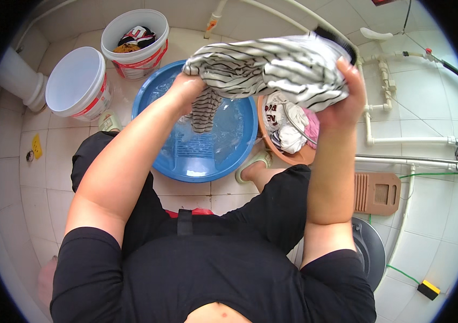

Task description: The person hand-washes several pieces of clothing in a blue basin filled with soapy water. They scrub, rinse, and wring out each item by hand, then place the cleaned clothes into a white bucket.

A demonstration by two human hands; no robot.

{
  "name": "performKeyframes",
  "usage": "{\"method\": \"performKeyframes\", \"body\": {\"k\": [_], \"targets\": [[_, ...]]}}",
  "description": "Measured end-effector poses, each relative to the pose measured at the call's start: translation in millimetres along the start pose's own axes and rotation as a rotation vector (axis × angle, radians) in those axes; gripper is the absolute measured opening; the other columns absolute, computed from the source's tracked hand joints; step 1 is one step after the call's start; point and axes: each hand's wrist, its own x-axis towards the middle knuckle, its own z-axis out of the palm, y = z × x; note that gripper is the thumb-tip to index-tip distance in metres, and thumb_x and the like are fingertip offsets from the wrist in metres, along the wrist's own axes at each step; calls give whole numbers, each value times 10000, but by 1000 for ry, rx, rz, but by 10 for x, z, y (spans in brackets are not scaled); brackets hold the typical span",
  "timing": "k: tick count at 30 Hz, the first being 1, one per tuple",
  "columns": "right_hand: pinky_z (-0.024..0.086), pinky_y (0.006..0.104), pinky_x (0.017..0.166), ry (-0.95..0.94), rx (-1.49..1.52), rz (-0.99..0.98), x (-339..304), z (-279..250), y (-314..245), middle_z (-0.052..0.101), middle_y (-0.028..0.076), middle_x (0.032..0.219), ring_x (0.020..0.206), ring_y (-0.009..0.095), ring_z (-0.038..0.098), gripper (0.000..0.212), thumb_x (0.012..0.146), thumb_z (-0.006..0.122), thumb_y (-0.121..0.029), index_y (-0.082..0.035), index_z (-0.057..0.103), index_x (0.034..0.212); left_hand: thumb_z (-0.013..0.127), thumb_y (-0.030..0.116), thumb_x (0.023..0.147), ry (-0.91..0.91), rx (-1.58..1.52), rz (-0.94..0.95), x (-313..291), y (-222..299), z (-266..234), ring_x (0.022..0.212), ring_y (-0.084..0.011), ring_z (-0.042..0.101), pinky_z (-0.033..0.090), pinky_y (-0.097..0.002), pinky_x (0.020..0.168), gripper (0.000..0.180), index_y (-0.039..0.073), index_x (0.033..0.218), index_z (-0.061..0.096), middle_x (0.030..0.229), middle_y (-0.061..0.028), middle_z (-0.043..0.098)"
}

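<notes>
Left hand (187, 89) and right hand (345, 102) clamp a black-and-white striped cloth garment (304, 75) — apparently mid-wash. White-and-pink laundry (292, 141) in the round orange plastic basin (304, 156) may remain.

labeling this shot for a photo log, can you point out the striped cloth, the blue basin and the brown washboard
Striped cloth (299, 70): head view, on the middle of its fabric.
Blue basin (178, 171): head view, on its near rim.
Brown washboard (368, 194): head view, on its ridged part.
</notes>
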Motion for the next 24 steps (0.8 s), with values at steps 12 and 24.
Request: {"method": "performKeyframes", "body": {"k": [12, 24], "targets": [[184, 628, 965, 496, 358, 1092, -484, -617, 1814, 218, 192, 1376, 1220, 526, 174, 678, 793, 450, -582, -100, 382, 1265, 531, 132, 801, -268, -318, 320, -272, 259, 173, 862, -151, 580, 468, -290, 764, 242, 27, 1018, 544, 969, -68, 598], [397, 413, 938, -7, 666, 528, -19, -736, 1642, 457, 181, 1231, 1103, 299, 480, 862, 743, 386, -703, -1, 389, 1243, 377, 324, 878, -136, -281, 82, -284, 208, 41, 1068, -188, 502, 395, -347, 914, 396, 68, 1162, 480, 1149, -63, 536]]}}
